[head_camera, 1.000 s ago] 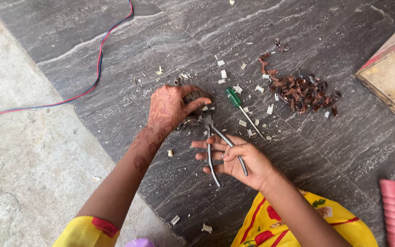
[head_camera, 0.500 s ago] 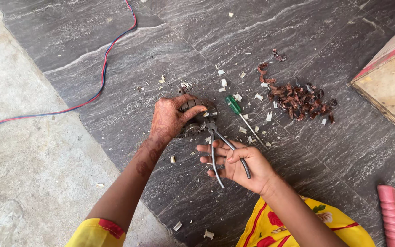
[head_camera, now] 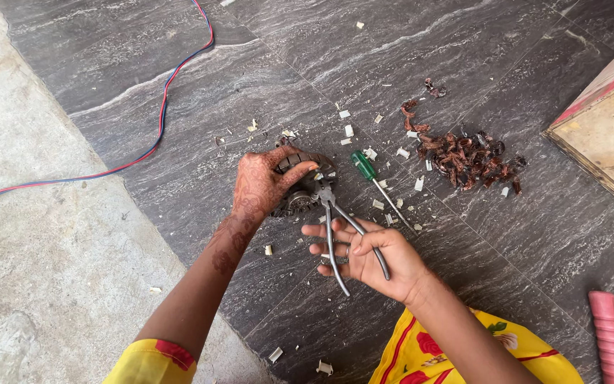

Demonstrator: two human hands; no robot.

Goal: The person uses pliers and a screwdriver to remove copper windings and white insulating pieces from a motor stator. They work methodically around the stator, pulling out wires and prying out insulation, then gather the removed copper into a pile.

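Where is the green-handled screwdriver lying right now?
In the head view, the green-handled screwdriver lies on the dark stone floor, just right of the metal pliers and left of the pile of reddish-brown wire scraps.

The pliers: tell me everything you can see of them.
The pliers are bare grey metal with two long, thin, uncovered handles spread apart. The right hand grips the handles, its fingers curled around and between them. The nose points up and away, meeting the round metal part that the left hand steadies on the dark stone floor. Jaw tips are hidden.
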